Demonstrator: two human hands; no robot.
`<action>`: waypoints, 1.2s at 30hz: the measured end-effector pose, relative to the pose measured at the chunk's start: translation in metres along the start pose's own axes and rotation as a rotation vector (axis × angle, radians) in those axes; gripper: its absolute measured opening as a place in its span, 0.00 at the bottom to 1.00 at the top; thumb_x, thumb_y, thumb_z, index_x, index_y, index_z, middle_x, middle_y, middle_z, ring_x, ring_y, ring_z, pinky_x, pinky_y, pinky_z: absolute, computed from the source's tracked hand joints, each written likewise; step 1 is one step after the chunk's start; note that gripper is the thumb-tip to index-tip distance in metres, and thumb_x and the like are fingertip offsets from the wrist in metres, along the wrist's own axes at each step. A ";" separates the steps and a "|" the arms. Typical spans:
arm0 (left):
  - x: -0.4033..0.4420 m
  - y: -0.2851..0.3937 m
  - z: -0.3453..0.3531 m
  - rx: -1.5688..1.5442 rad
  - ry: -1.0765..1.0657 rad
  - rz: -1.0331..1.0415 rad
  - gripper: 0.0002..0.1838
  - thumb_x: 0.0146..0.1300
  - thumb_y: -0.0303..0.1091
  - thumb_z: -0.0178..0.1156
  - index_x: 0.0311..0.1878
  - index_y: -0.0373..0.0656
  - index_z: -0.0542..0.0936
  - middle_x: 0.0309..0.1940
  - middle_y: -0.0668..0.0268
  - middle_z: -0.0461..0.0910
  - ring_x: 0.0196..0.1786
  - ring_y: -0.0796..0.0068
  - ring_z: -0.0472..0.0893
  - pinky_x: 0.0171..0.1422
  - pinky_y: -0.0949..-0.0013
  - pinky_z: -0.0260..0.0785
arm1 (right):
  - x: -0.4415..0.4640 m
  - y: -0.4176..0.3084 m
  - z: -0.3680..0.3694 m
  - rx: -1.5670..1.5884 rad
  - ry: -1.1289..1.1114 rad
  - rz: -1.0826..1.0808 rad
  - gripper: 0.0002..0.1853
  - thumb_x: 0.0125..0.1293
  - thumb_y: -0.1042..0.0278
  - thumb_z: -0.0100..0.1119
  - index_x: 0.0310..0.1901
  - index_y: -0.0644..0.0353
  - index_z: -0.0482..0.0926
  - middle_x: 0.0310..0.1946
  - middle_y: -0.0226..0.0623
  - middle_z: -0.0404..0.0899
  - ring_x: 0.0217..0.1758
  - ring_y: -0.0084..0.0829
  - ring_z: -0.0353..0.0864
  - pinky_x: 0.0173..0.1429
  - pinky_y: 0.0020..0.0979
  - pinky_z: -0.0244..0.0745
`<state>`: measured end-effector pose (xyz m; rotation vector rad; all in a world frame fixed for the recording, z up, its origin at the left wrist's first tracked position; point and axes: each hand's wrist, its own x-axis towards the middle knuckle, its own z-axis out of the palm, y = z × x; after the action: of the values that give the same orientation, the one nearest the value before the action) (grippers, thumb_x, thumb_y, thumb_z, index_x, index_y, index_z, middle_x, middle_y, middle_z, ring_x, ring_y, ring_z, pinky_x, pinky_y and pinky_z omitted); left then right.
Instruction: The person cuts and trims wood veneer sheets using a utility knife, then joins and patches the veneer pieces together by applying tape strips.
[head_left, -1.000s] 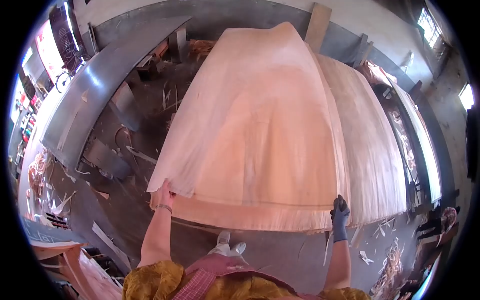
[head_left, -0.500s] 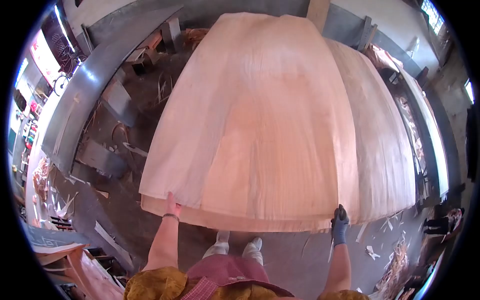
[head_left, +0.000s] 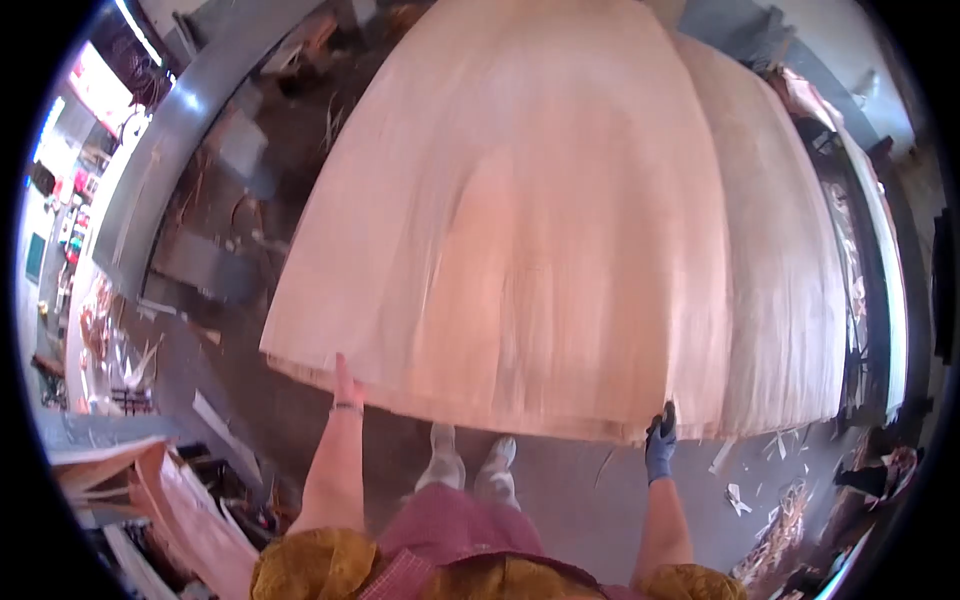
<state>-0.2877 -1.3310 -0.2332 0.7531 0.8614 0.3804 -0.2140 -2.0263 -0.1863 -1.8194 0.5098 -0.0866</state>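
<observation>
A large, thin, pale wood sheet [head_left: 560,230] lies over a stack of similar sheets, its near edge level with the stack's front. Bare, with a bracelet at the wrist, my left hand [head_left: 348,385] is at the near edge on the left, fingers on top of the sheet and closed on it. My right hand [head_left: 660,440], in a dark glove, pinches the near edge on the right. Motion blurs parts of the sheet. A second stack of paler sheets [head_left: 785,250] stands close by on the right.
A long grey metal surface [head_left: 140,190] curves along the left, with blocks [head_left: 205,265] on the floor beside it. Wood scraps [head_left: 785,530] lie at the lower right. A wooden frame [head_left: 165,500] stands at the lower left.
The top sheet has flattened and its near edge has come down to the stack's front edge, both hands with it. The raised fold at the far end is gone. The view has shifted.
</observation>
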 end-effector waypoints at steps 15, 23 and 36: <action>-0.011 0.017 0.006 0.122 0.589 0.042 0.11 0.68 0.38 0.60 0.43 0.41 0.75 0.34 0.67 0.78 0.31 0.75 0.80 0.26 0.69 0.70 | 0.010 0.057 -0.009 -0.085 -0.062 0.136 0.25 0.74 0.76 0.47 0.72 0.59 0.61 0.67 0.30 0.66 0.61 0.27 0.69 0.61 0.27 0.68; -0.001 0.009 -0.015 0.066 0.728 0.009 0.15 0.66 0.33 0.60 0.50 0.32 0.74 0.45 0.59 0.79 0.42 0.65 0.81 0.38 0.63 0.75 | -0.002 0.076 -0.019 -0.165 -0.022 0.026 0.25 0.75 0.70 0.48 0.72 0.56 0.61 0.61 0.31 0.69 0.53 0.25 0.70 0.55 0.27 0.70; -0.002 0.007 -0.028 0.085 0.709 -0.076 0.12 0.64 0.30 0.61 0.48 0.38 0.73 0.40 0.60 0.79 0.38 0.66 0.82 0.30 0.64 0.74 | -0.002 0.101 -0.028 -0.037 -0.055 0.087 0.25 0.75 0.71 0.50 0.72 0.57 0.63 0.62 0.33 0.70 0.57 0.28 0.71 0.57 0.29 0.71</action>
<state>-0.3106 -1.3153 -0.2392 0.6633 1.5753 0.5572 -0.2543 -2.0729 -0.2713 -1.8283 0.5541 0.0329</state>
